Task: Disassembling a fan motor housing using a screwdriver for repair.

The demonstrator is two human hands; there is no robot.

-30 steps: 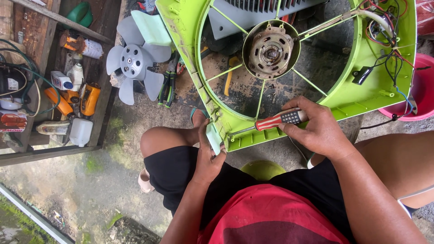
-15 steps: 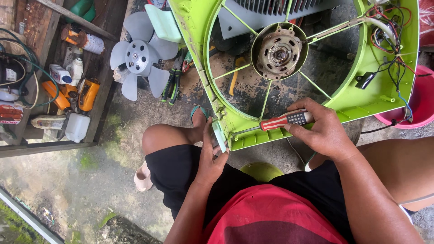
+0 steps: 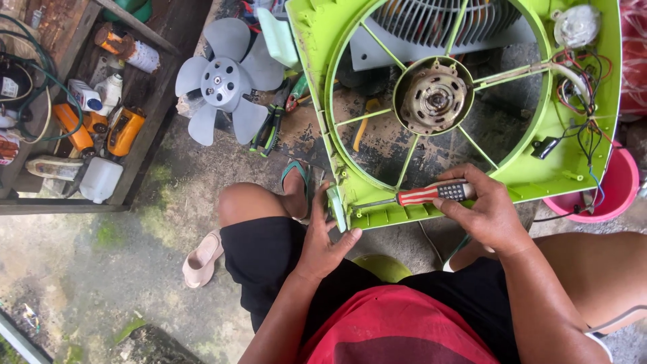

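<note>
A lime-green fan housing (image 3: 317, 40) lies flat on the ground in front of me, with a round motor (image 3: 431, 102) held at its centre by thin spokes. My right hand (image 3: 488, 216) grips a screwdriver (image 3: 431, 194) with a red-striped handle, its shaft pointing left along the housing's near edge. My left hand (image 3: 323, 243) clasps the housing's near left corner, where a pale green foot piece (image 3: 335, 209) sits. Loose wires (image 3: 586, 101) run along the housing's right side.
A grey fan blade (image 3: 222, 84) lies to the left beside pliers (image 3: 273, 125). A wooden rack (image 3: 162, 94) at far left holds bottles, cans and orange tools. A pink basin (image 3: 620, 195) stands at right. A sandal (image 3: 202, 259) lies on the concrete by my knee.
The view has shifted slightly. My hands and the screwdriver stay at the housing's near edge, with the left hand still on the corner.
</note>
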